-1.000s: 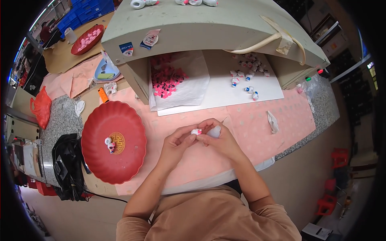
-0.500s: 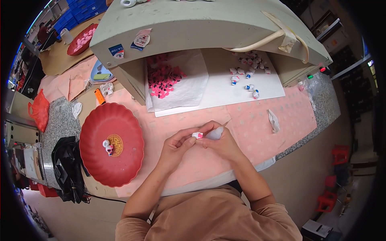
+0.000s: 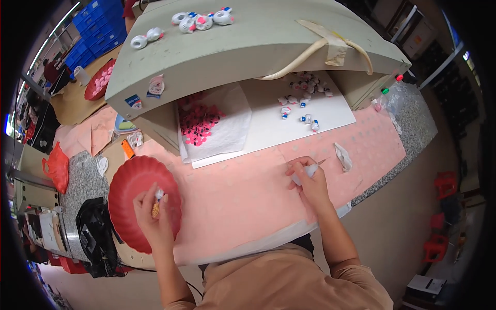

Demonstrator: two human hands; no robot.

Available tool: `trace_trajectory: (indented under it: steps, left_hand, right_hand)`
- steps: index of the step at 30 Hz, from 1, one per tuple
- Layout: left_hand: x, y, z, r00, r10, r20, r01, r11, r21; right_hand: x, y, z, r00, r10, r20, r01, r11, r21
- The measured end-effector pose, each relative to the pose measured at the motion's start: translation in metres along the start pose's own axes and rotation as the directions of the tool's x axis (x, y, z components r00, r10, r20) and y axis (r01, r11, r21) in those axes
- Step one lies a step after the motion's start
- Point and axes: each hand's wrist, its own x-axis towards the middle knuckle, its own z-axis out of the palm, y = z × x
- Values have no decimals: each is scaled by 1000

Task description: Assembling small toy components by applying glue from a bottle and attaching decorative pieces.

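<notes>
Over the left part of the table, my left hand reaches into a red fluted bowl. A small white figurine piece shows between its thumb and fingers, which hide most of the bowl's middle. My right hand is closed round a small translucent squeeze bottle with a thin needle tip that points to the right. This hand hovers above the pink table cover, right of the middle.
Under a grey metal hood lie pink and black discs on white sheeting and several small white figurines on a white board. White ring-shaped pieces sit on top. A crumpled tissue and an orange cutter lie nearby.
My hands have parted. The left one went from the middle to the red bowl, while the right moved rightward with the squeeze bottle. The view has shifted, showing more of the hood's top.
</notes>
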Motion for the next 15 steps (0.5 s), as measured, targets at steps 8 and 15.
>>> trace_trajectory:
  steps: [8, 15]
  left_hand:
    - [38, 107, 168, 841, 398, 367, -230, 876, -423]
    - [82, 113, 290, 788, 445, 425, -444, 889, -109]
  right_hand:
    - [3, 29, -17, 942, -312, -126, 301, 948, -102]
    - [-8, 18, -19, 966, -239, -102, 234, 971, -58]
